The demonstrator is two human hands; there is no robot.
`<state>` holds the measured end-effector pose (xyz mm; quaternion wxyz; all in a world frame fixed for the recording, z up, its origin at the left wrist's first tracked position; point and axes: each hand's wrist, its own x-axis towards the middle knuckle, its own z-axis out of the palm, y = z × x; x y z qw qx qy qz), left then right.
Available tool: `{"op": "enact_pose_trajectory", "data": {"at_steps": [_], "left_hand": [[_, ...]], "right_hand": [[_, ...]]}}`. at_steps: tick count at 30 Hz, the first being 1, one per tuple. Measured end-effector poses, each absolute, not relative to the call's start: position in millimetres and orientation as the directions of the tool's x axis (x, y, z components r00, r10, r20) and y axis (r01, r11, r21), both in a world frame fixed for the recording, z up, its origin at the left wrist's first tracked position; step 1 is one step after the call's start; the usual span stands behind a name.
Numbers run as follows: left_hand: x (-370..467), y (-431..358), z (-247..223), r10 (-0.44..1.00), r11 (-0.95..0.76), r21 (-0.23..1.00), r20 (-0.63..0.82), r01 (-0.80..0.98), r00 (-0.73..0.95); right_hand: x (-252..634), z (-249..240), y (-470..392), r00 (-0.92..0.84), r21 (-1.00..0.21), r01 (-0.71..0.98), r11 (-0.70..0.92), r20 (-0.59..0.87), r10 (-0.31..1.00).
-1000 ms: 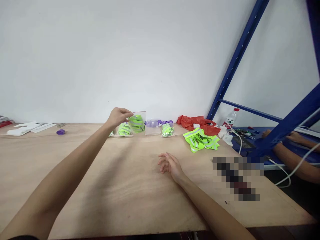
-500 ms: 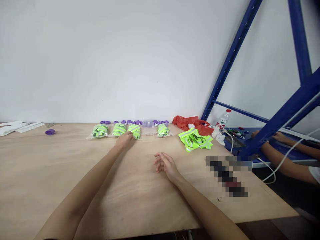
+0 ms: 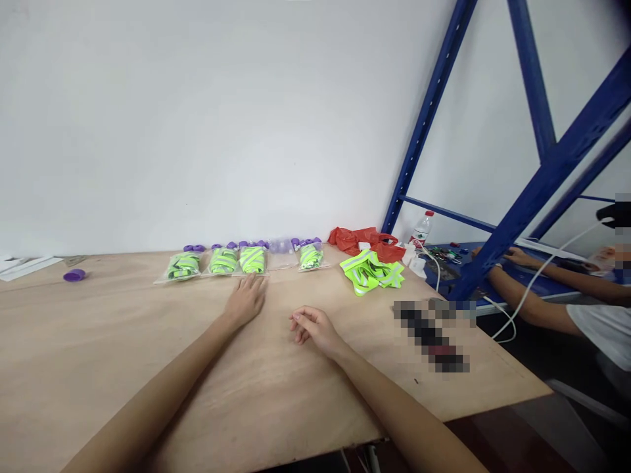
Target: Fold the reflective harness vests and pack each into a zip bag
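My left hand [image 3: 246,299] lies palm down on the wooden table, fingers slightly apart, its fingertips by the lower edge of a clear bag with yellow-green reflective strips [image 3: 253,260]. Two similar bags, a middle one [image 3: 223,261] and a left one [image 3: 183,265], sit in the same row. To the right are a clear bag without green strips [image 3: 283,254] and another filled bag [image 3: 311,257]. My right hand [image 3: 310,326] rests over the table with loosely curled fingers and nothing visible in it.
Loose green strips [image 3: 373,271] lie beside a red plastic bag [image 3: 365,241]. A purple item [image 3: 74,275] and white sheets [image 3: 29,266] are at left. Blue rack posts [image 3: 542,184], a bottle [image 3: 422,228] and another person's arms [image 3: 527,299] are at right.
My left hand has drawn back from the third green bag and flattened on the table. The view has turned slightly right. My right hand keeps nearly the same pose.
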<state>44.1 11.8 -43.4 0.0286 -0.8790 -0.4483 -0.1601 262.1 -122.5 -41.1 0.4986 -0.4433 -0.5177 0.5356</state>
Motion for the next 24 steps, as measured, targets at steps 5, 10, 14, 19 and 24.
{"op": "enact_pose_trajectory", "data": {"at_steps": [5,10,14,19,24], "left_hand": [[28,-24,-57,0.755,-0.644,0.149,0.279,0.75,0.593],[19,-41,-60,0.764,-0.641,0.195,0.257,0.743,0.592],[21,-45,-56,0.784,-0.619,0.22,0.233,0.754,0.575],[25,-48,-51,0.8,-0.599,0.238,0.212,0.764,0.561],[26,-52,-48,0.809,-0.587,0.245,0.213,0.772,0.547]], "right_hand": [[259,-39,-126,-0.111,-0.997,0.062,0.055,0.048,0.993],[261,-36,-119,-0.04,-0.931,0.361,0.048,0.037,0.999],[303,-13,-91,0.16,-0.739,0.673,-0.007,0.136,0.978],[389,26,-55,0.346,-0.427,0.88,-0.208,0.278,0.896],[433,28,-54,0.487,-0.246,0.866,-0.436,0.209,0.848]]}}
